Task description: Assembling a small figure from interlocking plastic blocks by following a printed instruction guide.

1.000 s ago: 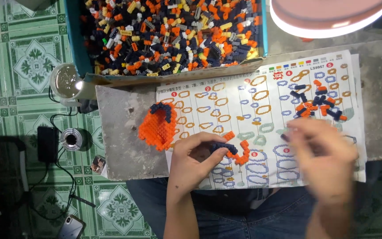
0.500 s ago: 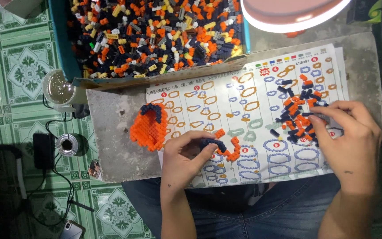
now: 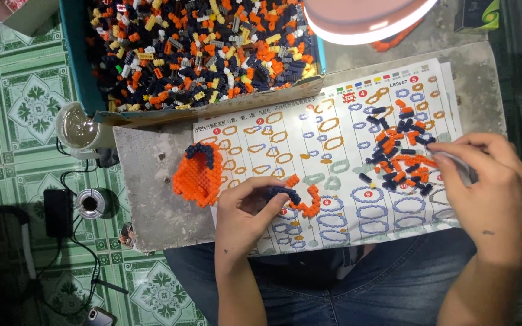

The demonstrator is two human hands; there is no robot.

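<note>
We see the left hand (image 3: 246,211) resting on the printed sheet (image 3: 333,151), its fingers closed on a small half-built piece (image 3: 300,199) of orange and dark blue bricks that lies near the sheet's near edge. The right hand (image 3: 490,193) is at the right side of the sheet, fingers curled together at the edge of a loose pile (image 3: 400,154) of orange and dark blue bricks; something pale shows between its fingertips, but we cannot tell what it is or whether it is truly pinched.

To the left of the sheet, on the grey board (image 3: 146,199) that lies across the person's lap, sits a larger orange block (image 3: 197,172) with a dark blue top, well apart from both hands. At the far side a blue bin (image 3: 70,60) holds a mass of mixed bricks (image 3: 194,54) in orange, dark blue, yellow, white and grey. A round lamp (image 3: 364,18) glows at the far right. On the green tiled floor (image 3: 13,102) to the left stand a glass cup (image 3: 80,127), a small metal tin (image 3: 90,202) and a black adapter (image 3: 55,211) with its cable.
</note>
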